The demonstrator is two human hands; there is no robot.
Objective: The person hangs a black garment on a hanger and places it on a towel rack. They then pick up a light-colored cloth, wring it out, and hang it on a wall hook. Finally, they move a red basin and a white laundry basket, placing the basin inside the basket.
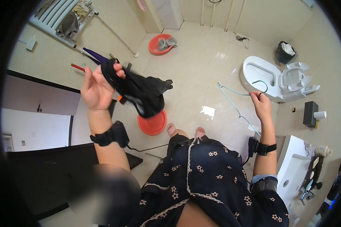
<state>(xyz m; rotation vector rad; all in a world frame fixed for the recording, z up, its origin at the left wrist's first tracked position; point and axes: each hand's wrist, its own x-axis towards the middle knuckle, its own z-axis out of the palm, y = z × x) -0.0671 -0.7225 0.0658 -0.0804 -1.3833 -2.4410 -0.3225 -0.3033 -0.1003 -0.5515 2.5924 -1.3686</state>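
Note:
My left hand [96,90] is raised at the left with its fingers curled around one end of a black garment [144,92]. The thumb stands apart, and the palm shows. The cloth hangs out to the right, bunched and slightly blurred, so its exact kind is unclear. My right hand [262,108] is closed on the wire of a light-blue clothes hanger [230,101] near its hook. The hanger is tilted and bare, with its frame reaching left and down from my fingers. A wide space separates the garment from the hanger.
A red basin [152,125] sits on the floor below the garment; another red basin [155,44] with grey cloth stands farther off. A squat toilet [250,77] and a dark bin [285,56] are at right, a sink [291,176] at lower right, a towel rack [51,32] at upper left.

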